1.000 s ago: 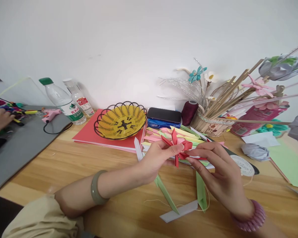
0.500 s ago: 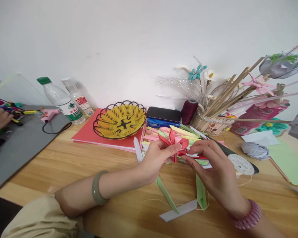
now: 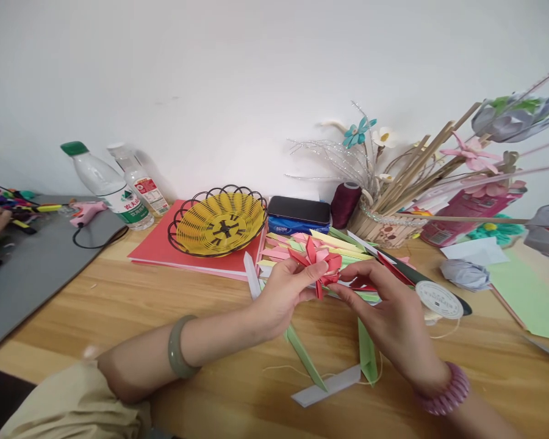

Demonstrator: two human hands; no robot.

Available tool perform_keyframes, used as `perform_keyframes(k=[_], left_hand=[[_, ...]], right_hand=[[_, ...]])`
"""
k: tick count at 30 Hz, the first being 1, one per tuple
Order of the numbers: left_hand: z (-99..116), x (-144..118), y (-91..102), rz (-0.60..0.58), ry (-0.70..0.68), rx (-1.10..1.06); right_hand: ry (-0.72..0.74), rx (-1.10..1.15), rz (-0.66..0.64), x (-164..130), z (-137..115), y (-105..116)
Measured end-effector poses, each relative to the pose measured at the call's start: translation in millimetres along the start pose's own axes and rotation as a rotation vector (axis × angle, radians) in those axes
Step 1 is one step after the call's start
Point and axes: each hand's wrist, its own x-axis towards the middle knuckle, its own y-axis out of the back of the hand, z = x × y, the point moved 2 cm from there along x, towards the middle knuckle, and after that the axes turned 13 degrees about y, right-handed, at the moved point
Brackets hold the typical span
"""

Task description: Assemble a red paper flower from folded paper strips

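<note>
Paper flower between both hands, mid-table.

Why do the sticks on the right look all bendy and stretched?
Head view: the wide lens stretches the edges, so the wooden sticks fan outward and the grey paper flower smears; the red paper flower mid-frame stays sharp; light is soft and even, with only faint shadows under the water bottle.

Plain white wall behind a light wood-grain table; grey mat at its left end; even, soft lighting.
</note>
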Motion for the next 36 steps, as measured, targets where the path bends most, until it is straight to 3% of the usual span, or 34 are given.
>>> perform_keyframes(k=[12, 36], left_hand=[[-4.6, 3.0, 2.4, 0.037, -0.009, 0.003], [-4.0, 4.1, 1.8, 0.032, -0.008, -0.014]], right_hand=[[-0.133, 0.158, -0.048, -0.2, 5.7, -5.5], [-0.098, 0.155, -0.037, -2.8, 9.7, -5.8]])
